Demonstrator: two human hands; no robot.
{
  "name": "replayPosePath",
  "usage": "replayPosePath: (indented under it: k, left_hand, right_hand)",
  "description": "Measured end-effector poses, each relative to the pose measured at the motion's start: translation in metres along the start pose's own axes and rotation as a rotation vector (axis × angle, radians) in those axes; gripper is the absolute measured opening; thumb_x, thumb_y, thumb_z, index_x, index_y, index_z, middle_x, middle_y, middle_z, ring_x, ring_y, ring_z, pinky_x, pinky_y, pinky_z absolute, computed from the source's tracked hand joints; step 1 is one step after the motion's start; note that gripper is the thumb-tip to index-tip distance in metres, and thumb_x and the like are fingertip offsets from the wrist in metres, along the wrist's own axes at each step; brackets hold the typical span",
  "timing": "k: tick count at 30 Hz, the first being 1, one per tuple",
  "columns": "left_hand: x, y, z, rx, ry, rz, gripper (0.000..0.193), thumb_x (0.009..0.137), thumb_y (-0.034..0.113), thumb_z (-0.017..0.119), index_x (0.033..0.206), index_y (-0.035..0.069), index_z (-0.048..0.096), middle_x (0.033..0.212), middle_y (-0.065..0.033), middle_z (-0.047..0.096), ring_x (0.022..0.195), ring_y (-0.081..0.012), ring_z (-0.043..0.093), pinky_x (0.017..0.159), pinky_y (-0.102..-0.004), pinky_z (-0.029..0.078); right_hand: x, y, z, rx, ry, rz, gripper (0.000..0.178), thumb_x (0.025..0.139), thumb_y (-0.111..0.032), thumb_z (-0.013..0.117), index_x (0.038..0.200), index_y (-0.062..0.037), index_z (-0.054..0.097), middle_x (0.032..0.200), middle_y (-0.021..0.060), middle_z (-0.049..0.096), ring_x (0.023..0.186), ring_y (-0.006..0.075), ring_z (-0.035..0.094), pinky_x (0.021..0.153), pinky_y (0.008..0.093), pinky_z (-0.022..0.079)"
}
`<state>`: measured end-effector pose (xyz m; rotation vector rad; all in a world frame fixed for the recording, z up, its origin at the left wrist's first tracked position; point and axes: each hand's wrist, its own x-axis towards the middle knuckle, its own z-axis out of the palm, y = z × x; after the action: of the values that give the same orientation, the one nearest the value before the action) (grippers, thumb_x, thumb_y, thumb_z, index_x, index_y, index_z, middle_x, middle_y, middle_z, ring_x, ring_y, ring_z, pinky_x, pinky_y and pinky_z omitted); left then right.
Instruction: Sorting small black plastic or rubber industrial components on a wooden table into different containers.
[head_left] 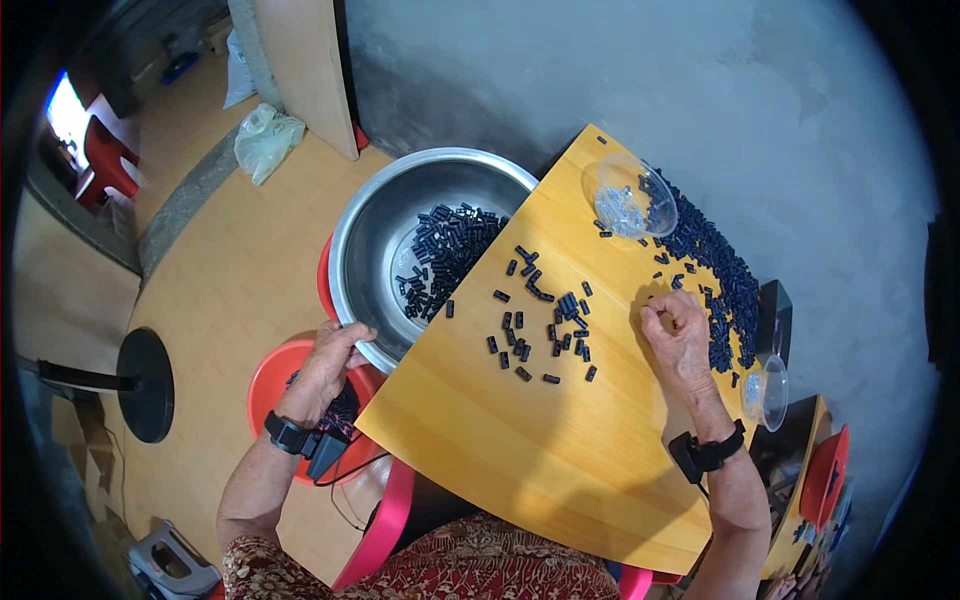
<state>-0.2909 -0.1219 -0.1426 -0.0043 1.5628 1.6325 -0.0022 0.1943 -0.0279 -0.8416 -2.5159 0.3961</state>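
My left hand (335,358) is at the near rim of a large metal basin (365,215), its fingers closed on the edge. Inside the basin lies a heap of small black plastic pieces (447,250). Over the yellow wooden table (480,430), my right hand (680,335) has its fingers pinched together; what they hold, if anything, is too small to make out. Beside that hand spreads a big pile of the same black pieces (722,270). Several loose black pieces (525,345) lie scattered mid-table, between the basin and my right hand.
A clear plastic bowl (622,212) with small clear bits stands at the table's far side. Another small clear bowl (768,392) is at the right edge. An orange-red tub (268,385) sits below my left hand. A round black stand base (146,385) is at left.
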Motion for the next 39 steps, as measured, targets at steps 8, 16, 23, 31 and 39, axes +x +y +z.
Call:
replayPosePath:
  k: [8,16,23,31,39]
  left_hand:
    - [-0.002,0.003,0.001,-0.002,-0.054,0.005,0.018,0.082,0.009,0.064,0.095,-0.003,0.063,0.087,-0.0091,0.068,0.077,-0.017,0.068,0.078,-0.0305,0.059]
    - [0.001,0.001,-0.001,0.006,-0.024,0.016,0.017,0.082,0.01,0.063,0.094,-0.002,0.064,0.087,-0.0081,0.069,0.078,-0.0167,0.069,0.078,-0.0303,0.058]
    - [-0.008,0.006,0.005,-0.03,-0.067,0.021,0.016,0.082,0.011,0.064,0.093,0.0,0.065,0.086,-0.0073,0.069,0.077,-0.0153,0.068,0.077,-0.0276,0.057]
    - [-0.005,0.006,0.001,-0.029,-0.051,0.009,0.01,0.081,0.005,0.063,0.09,0.0,0.063,0.081,-0.0053,0.066,0.07,-0.0134,0.066,0.066,-0.0238,0.056]
    - [-0.006,0.007,0.002,-0.025,-0.052,0.012,0.014,0.081,0.008,0.064,0.092,0.0,0.066,0.083,-0.0065,0.068,0.071,-0.0141,0.066,0.067,-0.025,0.056]
  right_hand:
    - [-0.022,-0.035,-0.004,-0.046,-0.068,-0.18,0.055,0.085,-0.03,0.068,0.128,-0.002,0.051,0.129,0.0205,0.05,0.121,0.0355,0.046,0.104,0.0442,0.036]
    - [0.004,-0.043,0.034,0.206,-0.329,-0.147,0.074,0.096,-0.048,0.048,0.15,-0.0039,0.024,0.153,0.025,0.024,0.144,0.0375,0.021,0.116,0.0454,0.019]
    - [-0.016,-0.069,0.045,0.161,-0.414,-0.259,0.105,0.076,-0.056,0.072,0.151,-0.0042,0.02,0.154,0.0294,0.013,0.144,0.0435,0.013,0.116,0.0503,0.018]
    - [-0.013,-0.082,0.048,0.012,-0.419,-0.391,0.11,0.067,-0.056,0.079,0.15,-0.0089,0.026,0.154,0.029,0.011,0.142,0.0496,0.013,0.114,0.0542,0.019]
    - [0.021,-0.093,0.078,0.029,-0.37,-0.443,0.089,0.079,-0.047,0.073,0.147,-0.0062,0.032,0.15,0.0314,0.023,0.14,0.0487,0.019,0.113,0.0523,0.024]
